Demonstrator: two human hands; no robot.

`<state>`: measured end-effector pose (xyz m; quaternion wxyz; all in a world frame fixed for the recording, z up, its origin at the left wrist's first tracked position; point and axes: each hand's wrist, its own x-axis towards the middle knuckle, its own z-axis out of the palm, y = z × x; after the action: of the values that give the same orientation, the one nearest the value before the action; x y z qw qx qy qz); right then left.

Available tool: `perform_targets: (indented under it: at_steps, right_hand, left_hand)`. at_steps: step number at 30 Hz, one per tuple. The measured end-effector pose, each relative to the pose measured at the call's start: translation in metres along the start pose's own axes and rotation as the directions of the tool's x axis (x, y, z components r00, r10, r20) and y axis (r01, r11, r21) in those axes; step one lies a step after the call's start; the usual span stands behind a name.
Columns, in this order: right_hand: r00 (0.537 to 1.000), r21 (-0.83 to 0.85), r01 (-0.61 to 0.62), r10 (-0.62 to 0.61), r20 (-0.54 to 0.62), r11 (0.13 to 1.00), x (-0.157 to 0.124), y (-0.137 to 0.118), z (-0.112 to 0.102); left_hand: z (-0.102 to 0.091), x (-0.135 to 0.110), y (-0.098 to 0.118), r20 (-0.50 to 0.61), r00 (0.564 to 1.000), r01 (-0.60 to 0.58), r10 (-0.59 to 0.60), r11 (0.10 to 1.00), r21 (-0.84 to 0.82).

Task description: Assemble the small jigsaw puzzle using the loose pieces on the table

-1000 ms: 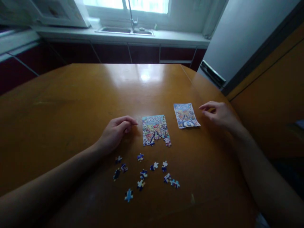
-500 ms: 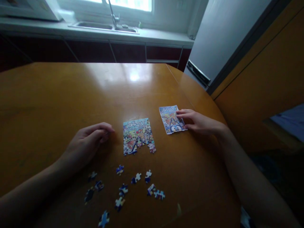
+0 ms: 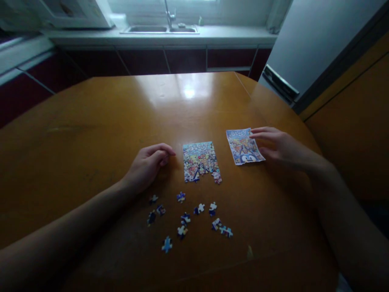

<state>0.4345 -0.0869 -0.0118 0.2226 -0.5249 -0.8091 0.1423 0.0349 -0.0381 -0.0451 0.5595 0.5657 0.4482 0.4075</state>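
Note:
A partly assembled jigsaw puzzle lies flat on the table, with a gap in its lower edge. My left hand rests on the wood just left of it, fingers curled in and the index finger pointing toward the puzzle; nothing shows in it. To the puzzle's right is a printed picture sheet with similar artwork. Along that sheet's right edge is my right hand, fingers apart, fingertips at the edge. Several loose puzzle pieces are scattered nearer to me, among them a light blue one.
The wooden table has a rounded outline. Beyond it runs a counter with a sink and a faucet. A white appliance stands at the back left, a refrigerator at the back right.
My view has turned left, so everything sits further right in the picture. The right hand's fingers have shifted slightly along the sheet's edge. The left hand and the pieces stay put.

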Motion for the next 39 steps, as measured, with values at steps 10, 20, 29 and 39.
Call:
perform_targets:
  at_steps: [10, 20, 29, 39]
  right_hand:
    - [0.967, 0.101, 0.166, -0.142, -0.213, 0.981, 0.002, -0.074, 0.022]
    - [0.964, 0.17, 0.093, -0.046, -0.263, 0.981, 0.001, -0.095, 0.039]
    - [0.969, 0.158, -0.011, 0.05, -0.242, 0.987, 0.001, -0.095, 0.044]
    - [0.961, 0.157, -0.046, 0.087, -0.264, 0.986, 0.002, -0.091, 0.044]
  left_hand:
    - [0.003, 0.0, 0.002, 0.008, 1.0, 0.0, 0.0, 1.0, -0.002]
    - [0.005, -0.001, 0.003, 0.019, 1.0, -0.006, 0.006, 1.0, -0.012]
    - [0.005, -0.001, 0.002, 0.01, 1.0, -0.012, 0.012, 1.0, 0.005]
    - [0.005, -0.001, 0.002, 0.022, 1.0, -0.015, 0.014, 1.0, 0.017]
